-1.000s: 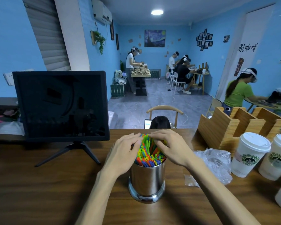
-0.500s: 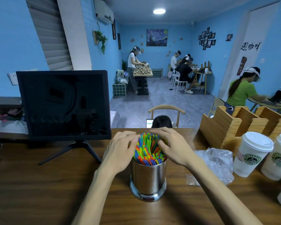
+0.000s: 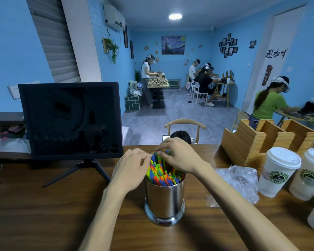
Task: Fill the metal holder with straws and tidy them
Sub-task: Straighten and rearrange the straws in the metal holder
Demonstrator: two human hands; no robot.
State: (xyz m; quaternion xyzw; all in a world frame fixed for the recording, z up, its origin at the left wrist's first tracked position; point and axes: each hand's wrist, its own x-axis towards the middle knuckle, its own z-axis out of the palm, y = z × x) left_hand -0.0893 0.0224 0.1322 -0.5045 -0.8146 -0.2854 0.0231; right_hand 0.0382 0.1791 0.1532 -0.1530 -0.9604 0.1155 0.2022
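**Straws loaded, hands tidying the tops**

Metal holder (image 3: 164,200) upright, near centre of table (image 3: 43,214), packed with straws (image 3: 161,173). Left hand (image 3: 132,169) cups the bundle's left side; right hand (image 3: 179,156) pinches far tips, probably corralling leaners.

Dark monitor (image 3: 71,118) at left; wooden organizer (image 3: 257,142), two lidded cups (image 3: 277,171), crumpled plastic bag (image 3: 241,182) at right.

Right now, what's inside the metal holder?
The metal holder holds colourful straws, upright, tops showing above the rim. The steel wall hides their lower parts; the left hand and right hand cover some tops.
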